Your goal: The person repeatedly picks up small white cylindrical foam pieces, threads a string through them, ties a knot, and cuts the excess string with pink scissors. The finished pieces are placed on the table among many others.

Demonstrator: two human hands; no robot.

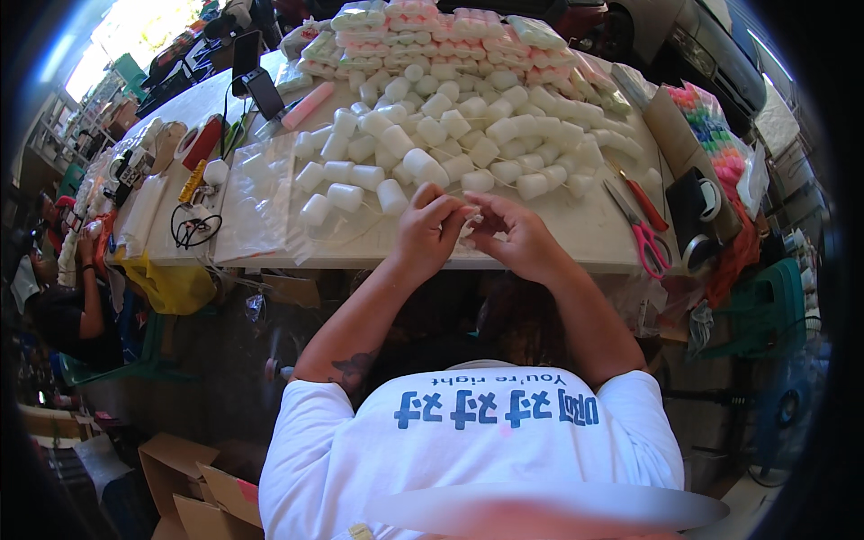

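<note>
At the table's near edge, my left hand [429, 227] and my right hand [522, 238] meet with fingertips almost touching. The left one is closed in a pinch. My right hand's fingers curl toward its thumb. A small whitish bit [470, 222] shows between the fingertips; it is too small and covered to name. Just beyond the hands lies a big heap of white foam cylinders [423, 166], several of them strung on thin pale cord [409, 197].
Pink-handled scissors [650, 247] and a red-handled tool [643, 200] lie to the right. Leftward are a clear plastic bag [256, 211], a black cable [193, 229] and a tape roll [191, 141]. Packed bundles [423, 27] stack at the back. Another person [85, 306] sits far left.
</note>
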